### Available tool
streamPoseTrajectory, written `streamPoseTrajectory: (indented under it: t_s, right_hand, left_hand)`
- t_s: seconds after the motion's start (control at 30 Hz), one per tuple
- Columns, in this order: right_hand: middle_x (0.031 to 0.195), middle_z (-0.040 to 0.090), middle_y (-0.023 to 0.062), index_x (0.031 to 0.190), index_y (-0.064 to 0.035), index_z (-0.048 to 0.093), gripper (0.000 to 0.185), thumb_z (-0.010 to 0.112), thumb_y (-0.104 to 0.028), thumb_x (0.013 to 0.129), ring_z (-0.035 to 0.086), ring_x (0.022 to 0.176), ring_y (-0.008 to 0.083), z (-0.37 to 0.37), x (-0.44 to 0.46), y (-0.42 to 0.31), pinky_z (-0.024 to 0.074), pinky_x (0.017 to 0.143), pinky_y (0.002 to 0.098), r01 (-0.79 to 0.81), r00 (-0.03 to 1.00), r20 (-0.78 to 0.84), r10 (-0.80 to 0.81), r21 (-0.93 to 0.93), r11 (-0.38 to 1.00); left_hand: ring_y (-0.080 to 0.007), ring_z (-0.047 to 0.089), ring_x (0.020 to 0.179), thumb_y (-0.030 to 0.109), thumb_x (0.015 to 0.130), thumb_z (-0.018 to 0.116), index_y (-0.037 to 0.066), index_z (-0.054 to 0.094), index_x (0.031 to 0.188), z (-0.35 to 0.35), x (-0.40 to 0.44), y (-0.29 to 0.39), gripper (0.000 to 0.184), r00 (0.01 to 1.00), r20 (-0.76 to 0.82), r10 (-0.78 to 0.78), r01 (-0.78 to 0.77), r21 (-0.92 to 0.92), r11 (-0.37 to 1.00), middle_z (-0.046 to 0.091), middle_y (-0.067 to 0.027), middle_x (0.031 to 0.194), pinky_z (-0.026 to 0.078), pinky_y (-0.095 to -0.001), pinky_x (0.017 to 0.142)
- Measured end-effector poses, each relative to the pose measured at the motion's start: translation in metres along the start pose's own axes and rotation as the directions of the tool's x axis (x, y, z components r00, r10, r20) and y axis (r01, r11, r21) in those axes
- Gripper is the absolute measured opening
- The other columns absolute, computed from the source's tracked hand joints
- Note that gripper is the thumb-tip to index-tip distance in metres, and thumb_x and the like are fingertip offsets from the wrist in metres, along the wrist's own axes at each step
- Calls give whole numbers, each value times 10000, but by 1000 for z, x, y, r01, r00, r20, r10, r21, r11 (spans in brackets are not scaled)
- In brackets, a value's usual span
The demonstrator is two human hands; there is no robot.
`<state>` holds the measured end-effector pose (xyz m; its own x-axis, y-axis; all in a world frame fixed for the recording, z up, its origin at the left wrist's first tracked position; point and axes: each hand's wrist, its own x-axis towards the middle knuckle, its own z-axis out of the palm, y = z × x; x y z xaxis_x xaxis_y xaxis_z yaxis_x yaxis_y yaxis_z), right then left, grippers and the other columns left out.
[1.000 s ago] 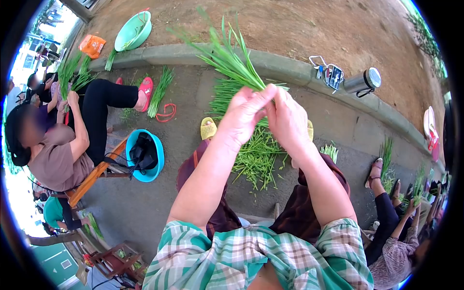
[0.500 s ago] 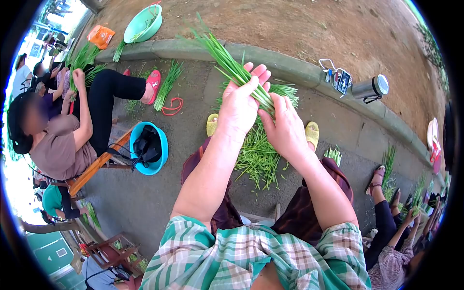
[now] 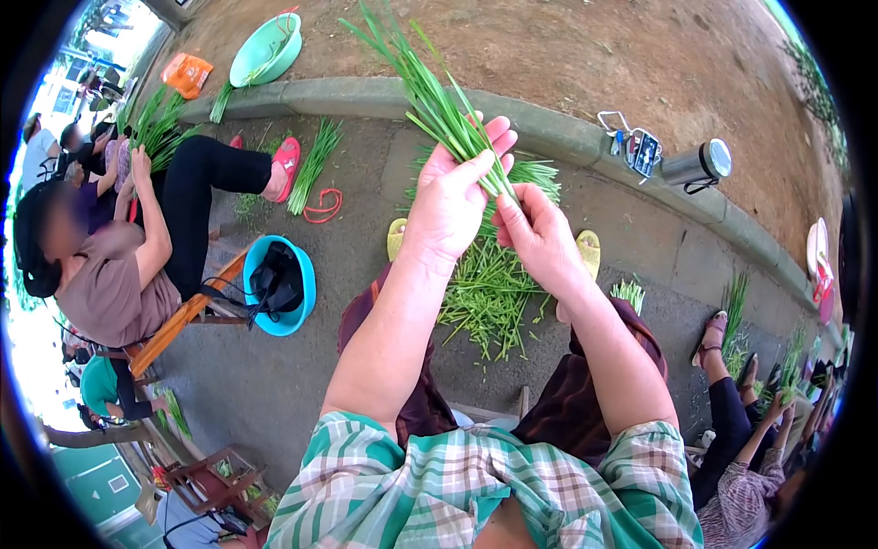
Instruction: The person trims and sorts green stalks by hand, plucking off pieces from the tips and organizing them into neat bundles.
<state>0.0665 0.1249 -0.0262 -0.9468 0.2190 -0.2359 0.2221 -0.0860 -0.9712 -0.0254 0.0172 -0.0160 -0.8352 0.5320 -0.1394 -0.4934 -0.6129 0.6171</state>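
A bunch of garlic chives [image 3: 439, 110] lies slanted across my left hand [image 3: 455, 190], held under the thumb, its green tips pointing up and left. My right hand [image 3: 538, 229] pinches the lower ends of the bunch with thumb and forefinger, close beside the left hand. On the pavement below, between my feet, is a heap of short cut green pieces [image 3: 489, 302]. More long chives [image 3: 538, 178] lie behind my hands, partly hidden by them.
A blue bucket [image 3: 311, 284] with a black bag stands left, near a seated person [image 3: 119, 265] handling chives. Along the kerb [image 3: 347, 93] are a green basin [image 3: 240, 69], an orange bag [image 3: 187, 75] and a metal flask [image 3: 686, 167]. Other people sit at right.
My right hand has closed from fairly straight fingers to a pinch on the bunch's lower ends. The bunch has shifted slightly up and left, its tips fanning out more.
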Motion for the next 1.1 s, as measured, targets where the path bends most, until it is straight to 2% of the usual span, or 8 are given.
streamPoseTrajectory:
  t_s: [0.33, 0.5, 0.67, 0.77, 0.87, 0.93, 1.0, 1.1]
  right_hand:
    - [798, 601, 38, 1013, 4, 519, 204, 562, -194, 997, 607, 696, 100, -2, -3, 13, 489, 620, 272, 45, 997, 76, -17, -380, 924]
    - [735, 656, 137, 887, 5, 452, 268, 552, -222, 990, 679, 715, 258, 0, -9, 15, 520, 660, 381, 79, 988, 157, 15, -576, 814]
    - [773, 656, 110, 932, 7, 489, 262, 548, -239, 999, 669, 712, 203, 2, -11, 14, 521, 666, 351, 39, 976, 205, 80, -518, 855]
    - [829, 627, 27, 1095, 4, 546, 297, 530, -283, 1021, 616, 758, 91, 1, -9, 9, 508, 679, 281, -98, 949, 269, 164, -244, 965]
    - [764, 616, 40, 953, -11, 508, 268, 556, -270, 1003, 601, 675, 116, 1, -9, 6, 484, 607, 302, -62, 962, 261, 74, -55, 997]
    - [755, 630, 88, 946, -4, 498, 282, 555, -275, 1000, 632, 686, 183, -3, -7, 12, 498, 633, 339, -42, 962, 263, 71, -113, 993]
    - [726, 617, 84, 978, 20, 504, 277, 554, -251, 1001, 615, 666, 164, -8, -6, 21, 495, 626, 335, 28, 976, 204, 79, -475, 879]
    - [718, 613, 233, 930, 36, 464, 281, 559, -225, 975, 626, 722, 394, -11, -9, 25, 483, 652, 475, 98, 986, 167, 14, -645, 758]
  left_hand:
    - [-275, 594, 1174, 36, 954, 582, 64, 499, 1332, 1, 0, 9, 387, 997, -67, 29, -22, 106, 994, 604, -148, 1271, 496, -408, 979]
    - [-255, 648, 1064, 57, 963, 581, 63, 533, 1311, -3, 2, 17, 352, 986, -144, 85, -64, 145, 987, 636, -144, 1211, 543, -385, 910]
    - [-218, 667, 973, 87, 990, 542, 59, 540, 1317, -2, 1, 16, 328, 998, -64, 22, -13, 140, 990, 651, -154, 1167, 561, -365, 881]
    - [-217, 663, 976, 92, 997, 529, 56, 535, 1324, 0, -1, 19, 329, 1000, -16, 9, -7, 103, 995, 650, -154, 1168, 557, -375, 890]
    - [-223, 660, 992, 92, 996, 531, 57, 535, 1326, 3, -3, 23, 332, 1000, 13, -5, 4, 82, 997, 646, -155, 1176, 553, -385, 901]
    - [-228, 658, 1001, 94, 996, 532, 59, 536, 1327, 2, -3, 25, 333, 1000, 20, -4, 2, 85, 996, 643, -156, 1182, 550, -390, 907]
    - [-240, 654, 1017, 99, 996, 534, 59, 536, 1325, -4, 1, 28, 332, 995, -15, 96, -93, 148, 985, 637, -156, 1193, 549, -395, 914]
    - [-252, 648, 1037, 104, 997, 536, 67, 541, 1320, -10, 5, 38, 326, 985, -38, 167, -161, 122, 979, 635, -155, 1199, 546, -399, 921]
